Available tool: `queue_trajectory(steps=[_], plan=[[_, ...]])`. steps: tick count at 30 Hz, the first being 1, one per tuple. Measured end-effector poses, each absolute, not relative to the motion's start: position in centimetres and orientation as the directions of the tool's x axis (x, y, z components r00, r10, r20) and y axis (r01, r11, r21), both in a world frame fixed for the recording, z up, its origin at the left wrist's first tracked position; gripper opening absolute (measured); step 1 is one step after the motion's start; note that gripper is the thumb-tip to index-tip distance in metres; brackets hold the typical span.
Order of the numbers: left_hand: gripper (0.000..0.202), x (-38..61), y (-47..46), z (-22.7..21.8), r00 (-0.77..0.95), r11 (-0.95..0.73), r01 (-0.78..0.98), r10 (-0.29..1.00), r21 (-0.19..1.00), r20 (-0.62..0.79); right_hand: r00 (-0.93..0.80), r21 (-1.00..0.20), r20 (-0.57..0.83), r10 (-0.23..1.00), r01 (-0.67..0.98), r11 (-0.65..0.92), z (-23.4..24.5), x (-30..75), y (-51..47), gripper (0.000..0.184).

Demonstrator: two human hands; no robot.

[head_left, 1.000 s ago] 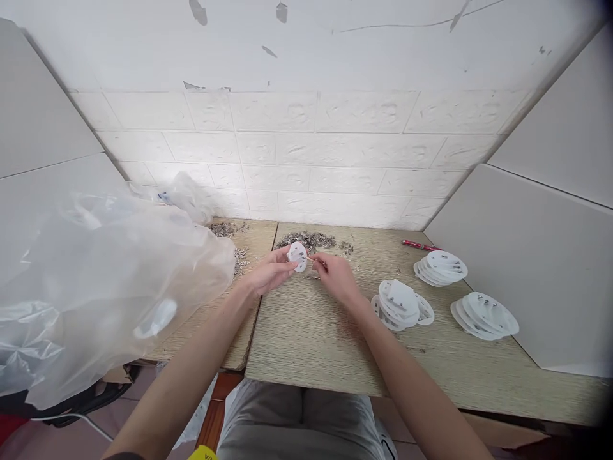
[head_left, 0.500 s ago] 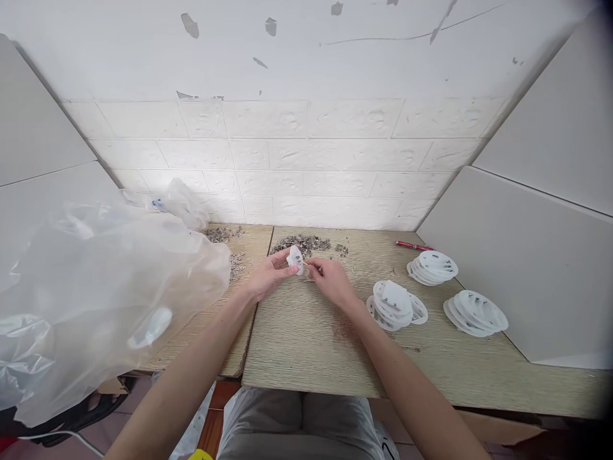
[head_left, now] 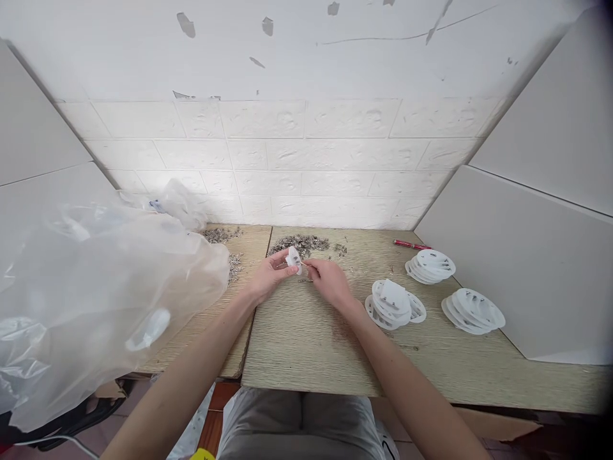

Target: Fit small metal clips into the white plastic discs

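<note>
My left hand (head_left: 271,277) grips a small white plastic disc (head_left: 294,259) tilted on its edge, with small metal pieces on the face turned to the right. Fingers and thumb close on the disc's left and lower side. My right hand (head_left: 327,278) is pinched around a thin light-brown stick (head_left: 304,263), whose tip points at the disc's face. Whether the tip touches a metal piece is too small to tell. Just behind both hands lies a heap of small metal parts (head_left: 306,242).
Stacks of white plastic discs stand to the right: a near one (head_left: 389,308), a back one (head_left: 431,264) and a far-right one (head_left: 474,309). A red pen (head_left: 412,245) lies behind them. A large plastic bag (head_left: 158,275) covers the left side, beside more metal parts (head_left: 221,235).
The view has shifted very slightly. Both hands stay almost in place, still holding the disc and the stick; the disc looks turned a little.
</note>
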State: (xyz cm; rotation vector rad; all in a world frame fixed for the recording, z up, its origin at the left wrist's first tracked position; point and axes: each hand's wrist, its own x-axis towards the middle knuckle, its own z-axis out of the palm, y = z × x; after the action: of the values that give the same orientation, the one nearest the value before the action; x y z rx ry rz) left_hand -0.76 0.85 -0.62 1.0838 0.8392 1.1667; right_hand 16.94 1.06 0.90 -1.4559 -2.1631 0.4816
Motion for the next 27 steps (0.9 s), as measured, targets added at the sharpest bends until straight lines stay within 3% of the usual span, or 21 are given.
queue_trajectory(steps=[7,15,27], plan=[[0.061,-0.5,0.6,-0.5,0.198,0.030,-0.280,0.980,0.960,0.027,-0.305,-0.528,0.205,0.930,0.766,0.367,0.9,16.8,1.0,0.033],[0.069,-0.1,0.4,-0.7,0.172,-0.010,-0.181,0.984,0.983,0.042,-0.265,-0.386,0.174,0.948,0.868,0.313,0.8,16.2,0.6,0.030],[0.071,0.0,0.7,-1.1,0.156,-0.019,-0.211,0.986,0.977,0.053,-0.379,-0.234,0.202,0.903,0.876,0.421,1.6,16.4,0.5,0.036]])
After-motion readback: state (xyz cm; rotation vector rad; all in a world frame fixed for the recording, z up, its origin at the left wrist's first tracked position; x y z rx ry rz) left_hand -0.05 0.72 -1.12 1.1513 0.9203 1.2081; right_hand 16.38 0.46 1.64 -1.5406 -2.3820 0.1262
